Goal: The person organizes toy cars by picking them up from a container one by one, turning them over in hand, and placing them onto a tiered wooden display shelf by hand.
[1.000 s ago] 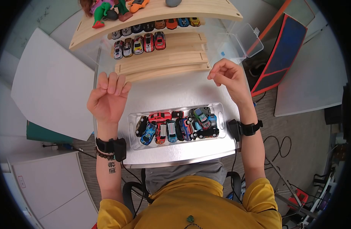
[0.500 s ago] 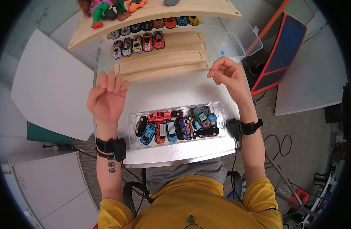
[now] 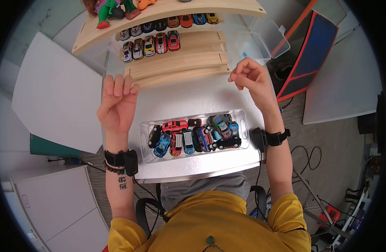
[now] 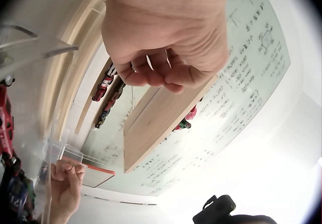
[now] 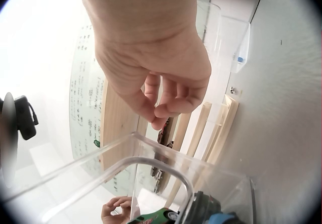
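Palm up, the left hand (image 3: 119, 105) is raised left of a clear tray (image 3: 144, 157), its fingers loosely bent and holding nothing. Level with it on the other side, the right hand (image 3: 252, 86) hangs above the table's right part, also empty, with thumb and fingertips close together. Several toy cars fill the tray, among them a blue car (image 3: 162, 145) and a red car (image 3: 175, 125). The left wrist view shows the curled left hand (image 4: 166, 48) in front of the wooden shelf; in the right wrist view the right hand (image 5: 156, 68) touches no object.
Beyond the hands stands a tiered wooden shelf (image 3: 176, 67) with toy cars in rows, one of them a red car (image 3: 173, 40). Figures, including a green one (image 3: 105, 14), sit on its top board. A clear lidded box (image 3: 253, 47) is at the back right.
The head view has shifted slightly, so the shelf and tray appear a little higher. Both hands stay raised and empty, with only slight movement.
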Available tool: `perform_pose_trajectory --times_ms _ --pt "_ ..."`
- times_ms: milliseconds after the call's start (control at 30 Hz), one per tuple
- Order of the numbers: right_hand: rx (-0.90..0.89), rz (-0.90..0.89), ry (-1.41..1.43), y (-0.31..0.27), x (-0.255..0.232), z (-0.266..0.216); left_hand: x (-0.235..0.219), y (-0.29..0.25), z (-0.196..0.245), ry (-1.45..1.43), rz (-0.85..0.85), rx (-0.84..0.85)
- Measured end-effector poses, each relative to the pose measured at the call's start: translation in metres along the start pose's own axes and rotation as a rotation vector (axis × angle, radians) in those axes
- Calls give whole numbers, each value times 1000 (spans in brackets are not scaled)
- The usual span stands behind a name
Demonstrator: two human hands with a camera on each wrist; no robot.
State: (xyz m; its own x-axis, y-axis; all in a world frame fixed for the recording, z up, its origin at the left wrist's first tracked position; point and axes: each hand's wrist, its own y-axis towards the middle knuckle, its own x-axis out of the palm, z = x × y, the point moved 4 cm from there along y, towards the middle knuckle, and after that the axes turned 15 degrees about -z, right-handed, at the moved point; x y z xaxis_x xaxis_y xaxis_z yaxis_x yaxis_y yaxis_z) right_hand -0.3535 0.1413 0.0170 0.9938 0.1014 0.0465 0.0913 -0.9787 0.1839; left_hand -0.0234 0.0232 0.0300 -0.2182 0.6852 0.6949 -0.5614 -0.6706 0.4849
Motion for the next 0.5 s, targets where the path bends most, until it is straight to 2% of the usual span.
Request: perform_pose_trajectory --times_ms 500 --pt "-10 -19 14 0 -1 1 -2 -1 2 -46 51 -48"
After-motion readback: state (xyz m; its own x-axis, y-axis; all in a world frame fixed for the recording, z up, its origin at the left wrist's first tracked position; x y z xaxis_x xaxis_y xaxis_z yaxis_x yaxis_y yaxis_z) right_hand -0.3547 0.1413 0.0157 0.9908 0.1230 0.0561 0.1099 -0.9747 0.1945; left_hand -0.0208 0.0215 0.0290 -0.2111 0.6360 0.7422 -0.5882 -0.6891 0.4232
